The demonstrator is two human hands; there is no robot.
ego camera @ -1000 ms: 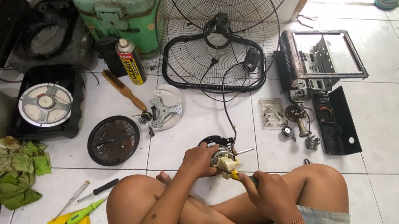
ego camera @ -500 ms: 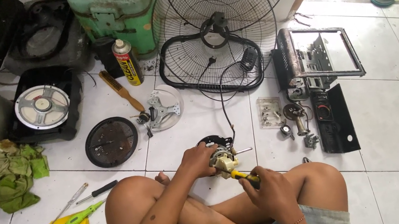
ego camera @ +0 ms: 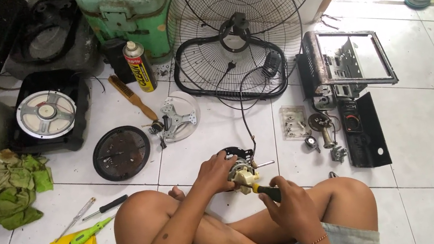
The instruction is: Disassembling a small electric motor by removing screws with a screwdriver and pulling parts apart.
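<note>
I sat cross-legged on the white tiled floor (ego camera: 220, 139) with the fan motor (ego camera: 241, 169) just ahead of my knees, near the six o'clock of the view. My left hand (ego camera: 215, 173) was curled around the motor's left side, fingers pressed against the housing to steady it. My right hand (ego camera: 291, 207) was closed on the yellow-and-black screwdriver (ego camera: 262, 190), its tip set into the motor at about the four o'clock of the body. I judged the step to be working a screw on the motor; the screw itself was hidden. The next move seemed to call for keeping the motor from rolling and the blade square. The wire fan guard (ego camera: 248, 24) lay at twelve o'clock, the spray can (ego camera: 138, 66) at eleven.
</note>
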